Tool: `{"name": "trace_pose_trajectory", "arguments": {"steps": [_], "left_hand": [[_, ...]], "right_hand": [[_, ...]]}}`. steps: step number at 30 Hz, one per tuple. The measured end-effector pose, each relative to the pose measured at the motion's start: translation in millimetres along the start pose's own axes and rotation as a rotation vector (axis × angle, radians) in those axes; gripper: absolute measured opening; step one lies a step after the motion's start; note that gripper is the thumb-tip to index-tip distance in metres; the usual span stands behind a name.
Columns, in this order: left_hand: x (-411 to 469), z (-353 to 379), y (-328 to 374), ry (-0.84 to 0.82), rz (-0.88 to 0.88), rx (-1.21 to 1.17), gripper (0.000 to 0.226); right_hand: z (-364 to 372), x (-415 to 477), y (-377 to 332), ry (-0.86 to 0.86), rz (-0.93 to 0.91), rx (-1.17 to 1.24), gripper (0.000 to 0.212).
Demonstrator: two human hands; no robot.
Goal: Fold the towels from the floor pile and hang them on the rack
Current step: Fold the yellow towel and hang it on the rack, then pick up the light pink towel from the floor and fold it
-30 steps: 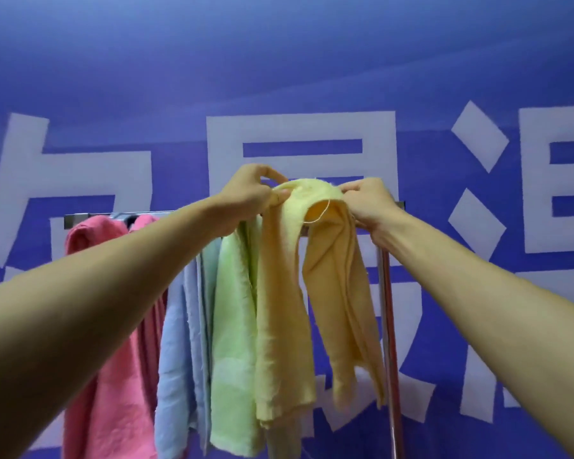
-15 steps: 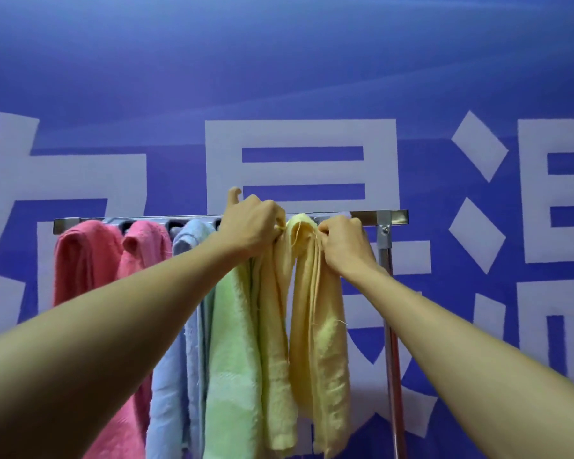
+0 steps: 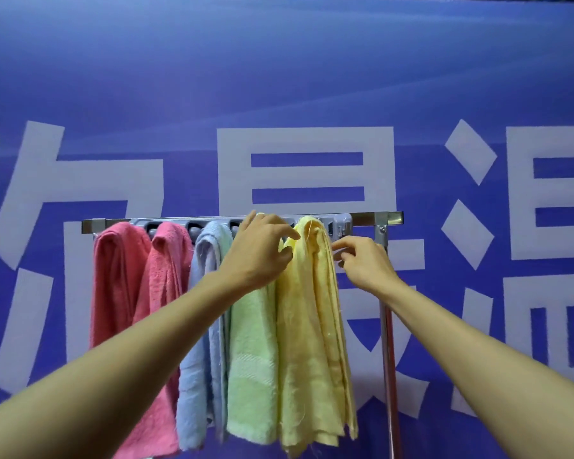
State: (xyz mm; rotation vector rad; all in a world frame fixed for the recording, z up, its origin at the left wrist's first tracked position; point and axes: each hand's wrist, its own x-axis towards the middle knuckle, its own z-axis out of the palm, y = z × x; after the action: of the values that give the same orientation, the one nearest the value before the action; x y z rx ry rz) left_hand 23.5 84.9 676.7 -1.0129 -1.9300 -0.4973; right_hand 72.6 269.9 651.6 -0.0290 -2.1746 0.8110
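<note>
Yellow towel (image 3: 309, 319) hangs over the rack (image 3: 362, 217) bar, rightmost. My left hand (image 3: 259, 253) is loosely curled at its fold and hides the green towel (image 3: 252, 359) top; can't tell if it pinches. Right hand (image 3: 365, 263) relaxed beside the towel edge, holding nothing.

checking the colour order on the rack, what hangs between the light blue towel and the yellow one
The green towel hangs there, partly behind the left hand, in the head view.

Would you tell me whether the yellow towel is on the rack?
On: the yellow towel drapes folded over the rack bar, hanging down.
</note>
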Motion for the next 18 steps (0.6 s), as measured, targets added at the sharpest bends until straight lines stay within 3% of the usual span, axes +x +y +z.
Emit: {"name": "trace_pose_trajectory", "arguments": {"steps": [3,8,14,18], "left_hand": [[-36.2,-10.3,20.9,0.014,-0.043,-0.259,0.025],[-96.9,-12.5,48.0,-0.224,-0.231,-0.523,0.026],[-195.3,23.7,47.6,-0.424,-0.504,-0.72,0.026],[-260.8,55.6,30.8,-0.586,-0.623,-0.747,0.02]], "right_hand": [[-15.7,-29.7,-10.2,-0.078,-0.006,-0.034,0.034],[-25.1,-85.4,-21.9,-0.225,0.012,-0.089,0.027],[9.7,-164.8,-2.9,-0.566,-0.008,-0.181,0.022],[58.5,-204.1,36.0,-0.779,0.076,-0.208,0.022]]}}
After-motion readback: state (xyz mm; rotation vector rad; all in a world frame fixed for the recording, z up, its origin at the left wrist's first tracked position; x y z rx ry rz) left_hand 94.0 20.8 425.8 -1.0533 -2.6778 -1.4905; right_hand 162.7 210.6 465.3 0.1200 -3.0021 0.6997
